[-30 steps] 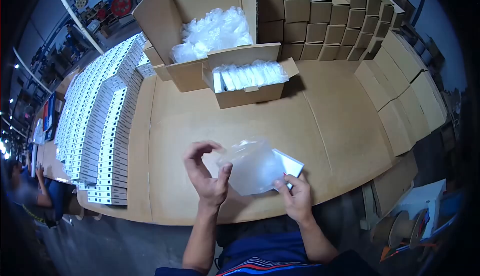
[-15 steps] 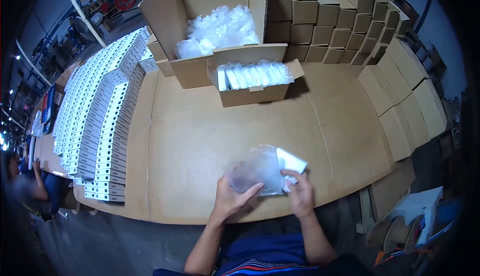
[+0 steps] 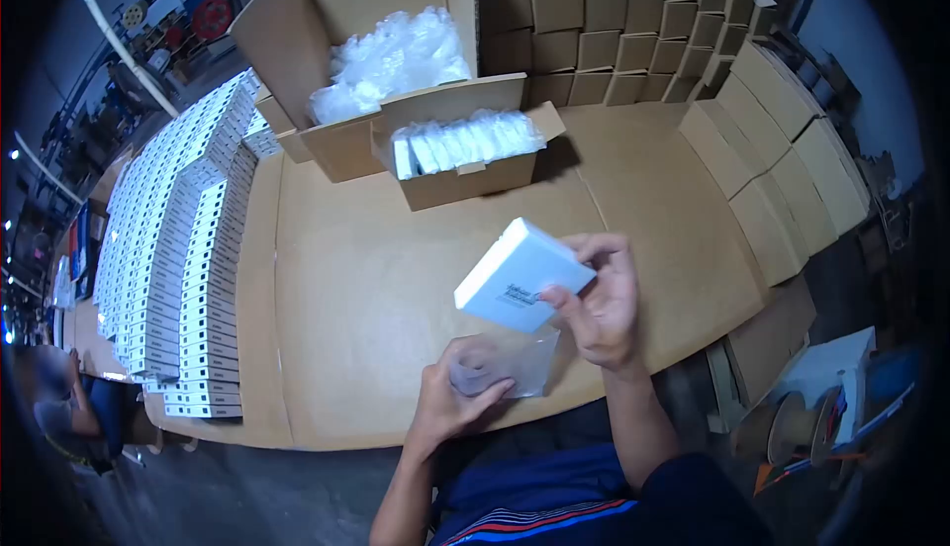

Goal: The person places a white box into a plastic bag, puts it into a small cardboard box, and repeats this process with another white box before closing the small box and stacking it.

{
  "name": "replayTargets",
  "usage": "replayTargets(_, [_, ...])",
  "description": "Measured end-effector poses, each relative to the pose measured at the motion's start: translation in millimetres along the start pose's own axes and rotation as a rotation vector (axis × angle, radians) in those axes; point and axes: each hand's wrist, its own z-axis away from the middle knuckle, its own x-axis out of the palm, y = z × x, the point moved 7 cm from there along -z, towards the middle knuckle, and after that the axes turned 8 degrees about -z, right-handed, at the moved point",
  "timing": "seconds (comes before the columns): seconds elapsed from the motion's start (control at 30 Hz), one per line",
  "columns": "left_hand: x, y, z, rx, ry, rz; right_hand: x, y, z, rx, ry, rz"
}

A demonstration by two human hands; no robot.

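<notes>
My right hand (image 3: 600,299) grips a small white box (image 3: 522,277) by its right end, thumb on the printed face, raised over the brown work surface (image 3: 346,299). Below it, near the front edge, my left hand (image 3: 457,390) has its fingers and thumb closed on a clear plastic bag (image 3: 524,363). The white box is outside the bag, just above it. Farther back stands an open carton (image 3: 465,188) with a row of bagged white boxes (image 3: 470,142) in it.
A large open carton (image 3: 346,155) of clear bags (image 3: 396,61) stands behind. White boxes (image 3: 163,249) are stacked at left, brown cartons (image 3: 604,46) at back and right (image 3: 782,170). A person (image 3: 74,408) sits at far left; a spool (image 3: 790,427) is at lower right.
My right hand has risen with the white box, which is now in full view, apart from the bag and with its print showing. My left hand still holds the bag. The whole view has shifted slightly.
</notes>
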Motion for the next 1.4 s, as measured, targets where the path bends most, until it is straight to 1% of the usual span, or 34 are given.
replayTargets(0.13, [-2,2,-1,-0.01,-0.014,-0.035,9,8,4,0.096,-0.027,-0.108])
replayTargets(0.23, [0,-12,-2,-0.056,0.001,-0.016,6,12,8,0.102,-0.083,-0.076])
replayTargets(0.33, [2,-24,-1,-0.058,0.048,0.041,-1,10,9,0.099,-0.106,-0.037])
replayTargets(0.5, [1,-10,-2,-0.05,0.073,0.028,-6,12,8,0.095,-0.146,0.044])
replayTargets(0.6, [2,-8,-2,-0.037,0.085,-0.002,-6,15,8,0.146,-0.094,0.056])
replayTargets(0.7, [2,-9,-2,-0.018,0.092,-0.035,-9,18,6,0.151,0.006,0.021])
replayTargets(0.8, [3,-13,-3,-0.029,0.092,-0.022,-9,19,5,0.153,-0.07,0.096])
replayTargets(0.9, [6,-16,-2,-0.055,0.078,-0.009,-3,26,6,0.199,-0.108,0.075])
replayTargets(0.93, [7,-16,-2,-0.064,0.074,-0.007,-1,29,7,0.235,-0.085,0.017])
replayTargets(1.03, [8,-14,-3,-0.064,0.074,0.113,6,32,5,0.201,-0.172,0.257])
replayTargets(1.07, [9,-15,-2,-0.065,0.07,0.166,5,33,3,0.208,-0.134,0.317])
replayTargets(1.13, [12,-17,2,-0.066,0.062,0.272,2,41,3,0.333,-0.072,0.335])
replayTargets(1.17, [14,-26,5,-0.104,0.075,0.433,-1,45,3,0.394,-0.04,0.345])
replayTargets(1.2, [16,-36,6,-0.141,0.088,0.594,-2,49,5,0.509,-0.051,0.329])
replayTargets(1.23, [18,-43,7,-0.178,0.1,0.754,0,51,5,0.502,-0.092,0.358])
replayTargets(1.27, [18,-43,6,-0.14,0.087,0.634,1,55,6,0.495,-0.132,0.386])
replayTargets(1.3, [17,-45,6,-0.145,0.12,0.618,3,57,7,0.489,-0.173,0.415])
replayTargets(1.33, [17,-49,6,-0.148,0.152,0.604,5,57,10,0.524,-0.133,0.339])
replayTargets(1.37, [16,-51,6,-0.15,0.186,0.589,2,57,13,0.5,-0.026,0.196])
replayTargets(1.4, [15,-50,7,-0.194,0.223,0.57,0,61,20,0.473,0.078,0.051])
